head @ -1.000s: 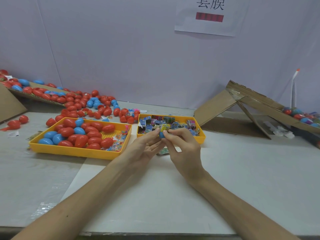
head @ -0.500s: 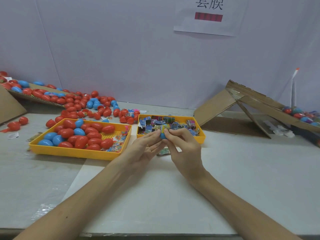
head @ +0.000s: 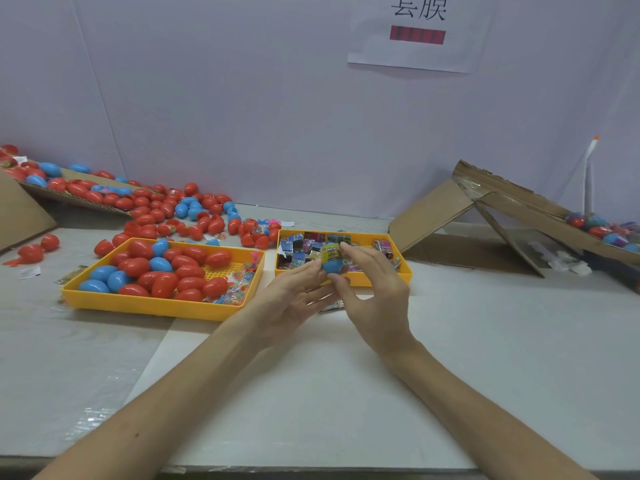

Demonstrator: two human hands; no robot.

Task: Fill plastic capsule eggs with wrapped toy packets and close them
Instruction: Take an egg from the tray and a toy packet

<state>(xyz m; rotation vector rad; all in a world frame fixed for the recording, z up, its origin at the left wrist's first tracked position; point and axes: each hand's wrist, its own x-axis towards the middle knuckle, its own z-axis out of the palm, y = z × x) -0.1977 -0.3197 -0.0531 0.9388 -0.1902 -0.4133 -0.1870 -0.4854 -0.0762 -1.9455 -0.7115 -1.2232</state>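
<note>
A blue egg half [head: 333,265] sits between my fingertips in front of the small yellow tray [head: 406,276] of wrapped toy packets. A yellow-green packet [head: 331,253] sticks up out of it. My left hand [head: 294,295] holds the blue half from the left, palm up. My right hand [head: 374,285] pinches it from the right, thumb under and a finger on the packet's top. The large yellow tray [head: 145,304] to the left holds red and blue eggs.
Loose red and blue eggs [head: 166,209] spread over the table's back left and up a cardboard ramp. A cardboard slope [head: 512,199] at the right carries several filled eggs. A stray packet [head: 331,305] lies on the table under my hands. The wall stands close behind.
My hands have spread a little, and the blue egg half with the packet in it now shows between the fingertips. It was mostly covered before.
</note>
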